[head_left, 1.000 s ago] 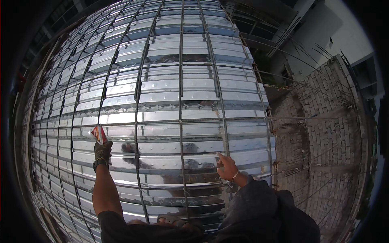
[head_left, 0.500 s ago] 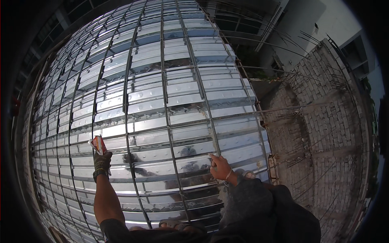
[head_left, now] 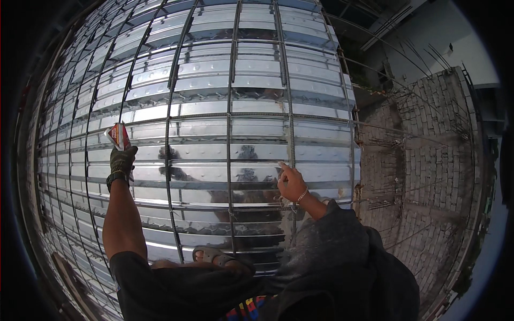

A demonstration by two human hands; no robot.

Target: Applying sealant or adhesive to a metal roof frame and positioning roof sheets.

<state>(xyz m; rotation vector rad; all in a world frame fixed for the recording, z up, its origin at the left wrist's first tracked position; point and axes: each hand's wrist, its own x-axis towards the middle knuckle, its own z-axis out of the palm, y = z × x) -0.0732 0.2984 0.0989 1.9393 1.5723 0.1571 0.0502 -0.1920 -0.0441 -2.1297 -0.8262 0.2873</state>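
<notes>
My left hand (head_left: 123, 158), in a dark glove with a watch or band at the wrist, is closed around a red, white and yellow packet (head_left: 119, 136). It is held out over the rebar grid (head_left: 229, 134) at the left. My right hand (head_left: 292, 184) is bare, with a bracelet at the wrist, and hovers close to a lengthwise rebar at the right. Its fingers are curled, with the index finger and thumb near each other at the tip. Whatever sits between them, if anything, is too small to make out. Shiny ribbed metal decking (head_left: 206, 172) lies under the bars.
My sandalled foot (head_left: 222, 259) is on the decking below my hands. Past the right edge of the deck stands a block wall (head_left: 433, 155) with protruding rebar ends (head_left: 428, 59). Long bars stick out beyond that edge. A wooden board (head_left: 75, 281) lies at the lower left.
The view has tilted down, so both hands and the deck appear higher and more of my leg and sandal shows. The packet is still in my left hand.
</notes>
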